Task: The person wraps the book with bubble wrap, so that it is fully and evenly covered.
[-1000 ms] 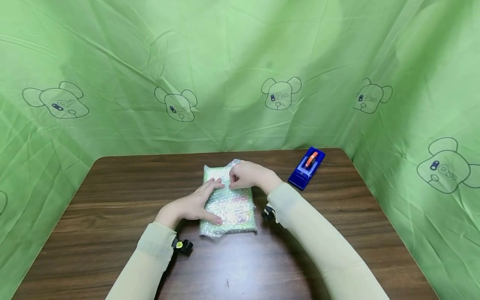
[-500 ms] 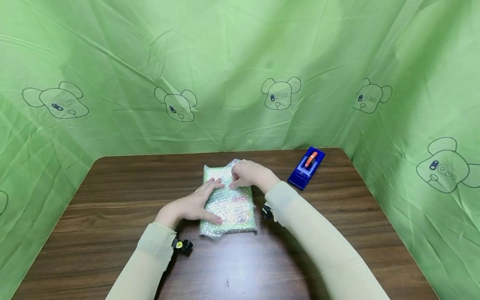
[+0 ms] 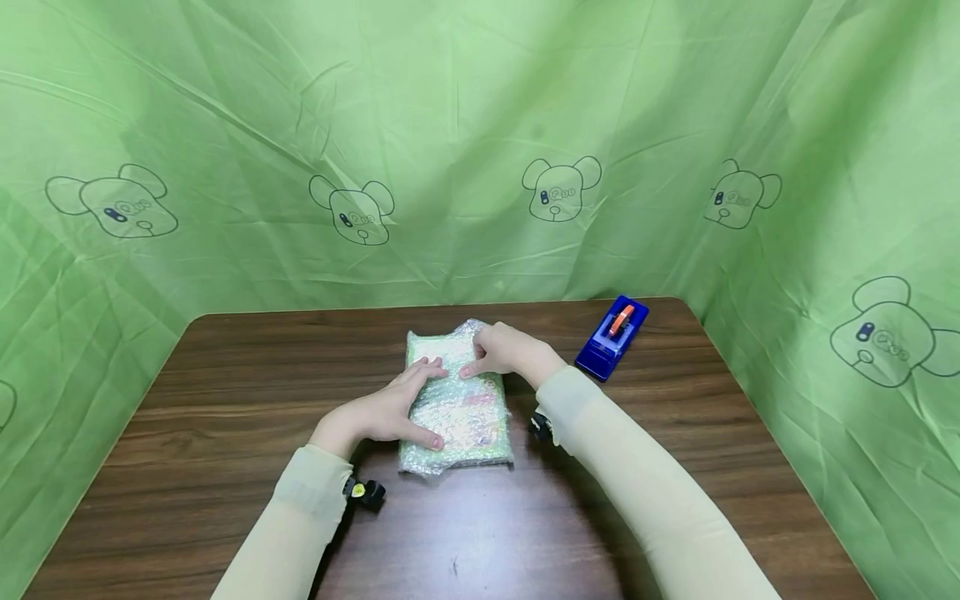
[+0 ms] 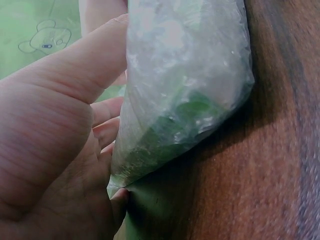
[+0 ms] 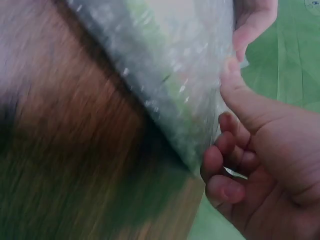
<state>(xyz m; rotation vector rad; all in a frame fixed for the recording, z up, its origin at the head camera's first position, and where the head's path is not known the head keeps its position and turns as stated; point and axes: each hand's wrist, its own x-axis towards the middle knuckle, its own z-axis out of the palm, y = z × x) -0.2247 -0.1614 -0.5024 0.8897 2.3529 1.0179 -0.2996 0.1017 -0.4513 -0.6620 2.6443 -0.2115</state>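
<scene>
A flat rectangular package in bubble wrap (image 3: pixel 461 417), whitish green with pink print showing through, lies on the dark wooden table (image 3: pixel 247 392). My left hand (image 3: pixel 386 412) rests across its left side, fingers and thumb spread. At the upper right edge, my right hand (image 3: pixel 513 352) has its thumb on the top face. In the right wrist view, the curled fingers (image 5: pixel 225 165) are at the edge of the wrap, opposite the thumb (image 5: pixel 250 102). Part of the package's right edge is hidden behind that hand.
A blue tape dispenser (image 3: pixel 600 354) with an orange wheel lies at the back right of the table. Green cloth (image 3: pixel 450 125) printed with mouse-like heads hangs behind and along the sides. Black cameras (image 3: pixel 367 493) are strapped to both wrists.
The right hand has shifted slightly right toward the package's edge, its fingers now further apart from its thumb. Left hand and package stay in place.
</scene>
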